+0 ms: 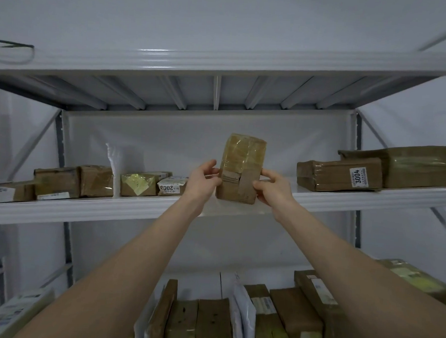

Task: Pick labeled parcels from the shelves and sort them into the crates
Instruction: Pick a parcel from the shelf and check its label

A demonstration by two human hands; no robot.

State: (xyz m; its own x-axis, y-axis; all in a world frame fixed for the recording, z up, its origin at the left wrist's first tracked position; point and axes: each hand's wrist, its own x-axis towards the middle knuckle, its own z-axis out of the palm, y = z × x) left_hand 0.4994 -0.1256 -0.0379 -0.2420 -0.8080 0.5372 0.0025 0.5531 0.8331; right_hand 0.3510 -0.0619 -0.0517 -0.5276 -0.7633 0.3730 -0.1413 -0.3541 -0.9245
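Note:
A small brown cardboard parcel (241, 169) wrapped in clear tape stands upright in front of the middle shelf (111, 209). My left hand (203, 179) grips its left side and my right hand (274, 188) grips its right side, both near the lower half. No label shows on the face turned toward me. On the shelf to the right lies a parcel with a white label reading 3004 (339, 173). To the left lies a parcel with a label reading 2008 (170, 186).
Several more brown parcels (74, 179) line the left of the middle shelf, beside a white plastic mailer (113, 163). A large flat parcel (410, 165) lies at far right. The lower shelf holds several upright parcels (208, 323) and mailers. No crates are in view.

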